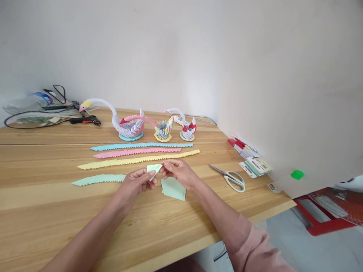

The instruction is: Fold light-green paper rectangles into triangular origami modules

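A small, partly folded piece of light green paper is held up between both my hands. My left hand pinches its lower left side, thumb on top. At the right corner, the fingertips of my right hand are closed on the same piece. Below my right hand, light green paper sheets lie on the table. A strip of overlapping folded green pieces runs left from behind my left hand, its right end hidden. Beyond lie similar yellow, pink and blue strips.
Scissors lie at right, near packs of paper by the wall. At the back stand three folded-paper swans, a large one, a multicoloured one and a small one. A plastic bottle and cabled tools sit back left.
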Demonstrator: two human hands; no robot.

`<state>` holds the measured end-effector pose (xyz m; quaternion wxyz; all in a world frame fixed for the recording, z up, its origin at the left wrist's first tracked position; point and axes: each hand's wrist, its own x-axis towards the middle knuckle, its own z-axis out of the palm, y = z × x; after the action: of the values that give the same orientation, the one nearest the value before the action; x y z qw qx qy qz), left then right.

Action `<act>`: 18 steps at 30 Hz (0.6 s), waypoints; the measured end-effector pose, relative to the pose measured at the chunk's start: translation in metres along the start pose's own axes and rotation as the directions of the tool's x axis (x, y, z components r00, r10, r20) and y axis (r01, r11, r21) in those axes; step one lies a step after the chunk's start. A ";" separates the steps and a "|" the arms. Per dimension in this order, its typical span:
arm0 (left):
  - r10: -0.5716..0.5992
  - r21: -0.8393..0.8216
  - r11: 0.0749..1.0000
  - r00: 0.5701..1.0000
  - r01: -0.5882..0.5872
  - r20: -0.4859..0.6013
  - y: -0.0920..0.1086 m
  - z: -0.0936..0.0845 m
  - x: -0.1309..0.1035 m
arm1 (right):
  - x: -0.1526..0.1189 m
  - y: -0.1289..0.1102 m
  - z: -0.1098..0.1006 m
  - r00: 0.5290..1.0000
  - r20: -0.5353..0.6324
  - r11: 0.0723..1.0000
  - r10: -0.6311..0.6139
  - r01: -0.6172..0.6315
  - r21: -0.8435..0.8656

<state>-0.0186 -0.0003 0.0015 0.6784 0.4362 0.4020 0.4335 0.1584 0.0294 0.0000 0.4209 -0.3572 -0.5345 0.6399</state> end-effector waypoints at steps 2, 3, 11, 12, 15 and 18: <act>0.017 0.073 0.997 0.999 -0.015 -0.029 -0.001 0.001 0.000 | -0.001 0.000 0.001 1.000 -0.007 0.999 -0.012 0.011 -0.052; 0.032 0.126 0.992 0.998 -0.026 -0.047 -0.001 0.002 0.000 | -0.001 -0.001 0.003 0.999 -0.028 0.994 -0.030 0.027 -0.108; 0.156 0.299 0.948 0.978 -0.108 -0.142 -0.003 0.005 0.001 | -0.006 -0.006 0.014 0.987 -0.111 0.954 -0.118 0.082 -0.288; 0.152 0.262 0.959 0.979 -0.113 -0.136 -0.003 0.004 0.001 | -0.006 -0.005 0.014 0.991 -0.097 0.972 -0.097 0.073 -0.225; 0.139 0.138 0.983 0.983 -0.122 -0.120 -0.002 0.002 0.001 | -0.005 -0.001 0.012 0.999 -0.033 1.000 -0.015 0.015 0.017; 0.114 0.060 0.992 0.988 -0.108 -0.102 0.001 0.002 0.000 | -0.002 0.004 0.011 0.999 -0.012 0.992 0.036 -0.034 0.125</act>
<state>-0.0167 -0.0006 0.0027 0.6190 0.4529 0.4239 0.4817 0.1487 0.0231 -0.0022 0.4348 -0.3441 -0.4842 0.6768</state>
